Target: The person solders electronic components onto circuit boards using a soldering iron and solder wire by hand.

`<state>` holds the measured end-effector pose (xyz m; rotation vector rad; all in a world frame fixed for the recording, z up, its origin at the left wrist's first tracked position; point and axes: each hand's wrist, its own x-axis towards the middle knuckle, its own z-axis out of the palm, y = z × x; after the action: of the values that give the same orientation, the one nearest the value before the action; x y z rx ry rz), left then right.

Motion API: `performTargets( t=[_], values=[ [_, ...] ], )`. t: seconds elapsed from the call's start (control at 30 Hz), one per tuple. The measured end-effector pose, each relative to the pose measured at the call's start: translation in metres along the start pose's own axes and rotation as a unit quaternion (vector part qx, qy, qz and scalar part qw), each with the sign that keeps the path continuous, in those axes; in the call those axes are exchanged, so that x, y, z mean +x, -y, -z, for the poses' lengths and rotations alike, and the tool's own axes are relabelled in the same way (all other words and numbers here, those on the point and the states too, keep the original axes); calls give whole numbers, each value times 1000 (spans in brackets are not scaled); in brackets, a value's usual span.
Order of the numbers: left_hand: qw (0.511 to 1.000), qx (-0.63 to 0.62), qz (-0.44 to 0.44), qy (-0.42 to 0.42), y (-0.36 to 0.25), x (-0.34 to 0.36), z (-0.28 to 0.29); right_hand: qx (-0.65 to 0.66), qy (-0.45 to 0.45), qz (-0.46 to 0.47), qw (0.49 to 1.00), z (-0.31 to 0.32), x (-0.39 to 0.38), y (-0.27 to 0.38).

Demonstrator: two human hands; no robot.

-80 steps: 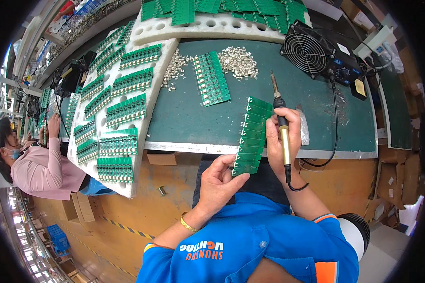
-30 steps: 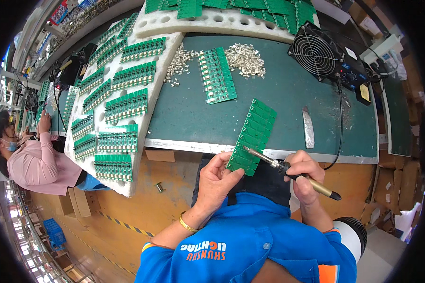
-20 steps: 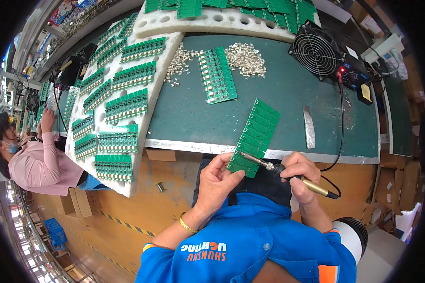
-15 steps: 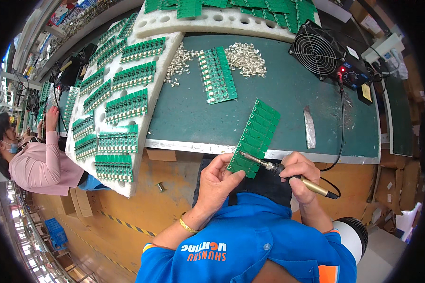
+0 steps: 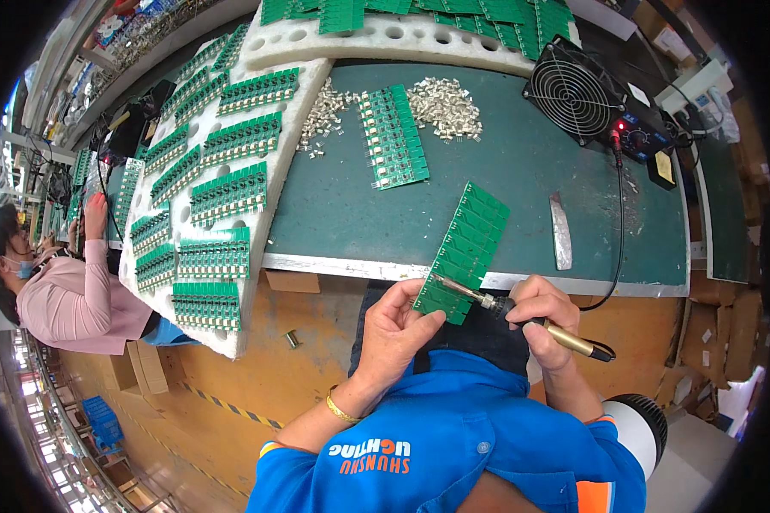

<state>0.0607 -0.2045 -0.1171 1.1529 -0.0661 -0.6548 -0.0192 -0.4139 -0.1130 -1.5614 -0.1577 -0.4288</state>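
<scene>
My left hand (image 5: 393,329) pinches the lower left end of a green circuit board panel (image 5: 466,235), tilted over the bench's front edge. My right hand (image 5: 543,312) grips a soldering iron (image 5: 573,342) with a gold-coloured handle; its metal tip rests on the panel's lower part, near the left edge. Beyond them on the green bench (image 5: 316,222) lie another panel with components (image 5: 393,137) and two heaps of small pale metal parts (image 5: 445,109). A silvery strip (image 5: 561,231) lies right of the held panel.
White foam racks (image 5: 272,218) on the left and back hold many boards (image 5: 231,192). A fan (image 5: 569,92) and soldering station (image 5: 637,137) with cord stand back right, near a sponge holder (image 5: 663,171). At left a co-worker (image 5: 68,303) in pink works at another bench.
Since the oldest frame, my right hand has moved down and swung the iron from upright onto the panel. The panel tilts further rightward. A red light on the station has come on.
</scene>
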Motion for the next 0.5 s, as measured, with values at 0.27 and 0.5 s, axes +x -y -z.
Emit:
performTargets(
  t=[0.27,0.5],
  values=[
    [1000,-9,5,-5,-2,0,0,-15,-14,9,1000,4,-4,2],
    [1000,-19,1,-3,0,1,3,4,-41,30,999,10,-11,0]
  ],
)
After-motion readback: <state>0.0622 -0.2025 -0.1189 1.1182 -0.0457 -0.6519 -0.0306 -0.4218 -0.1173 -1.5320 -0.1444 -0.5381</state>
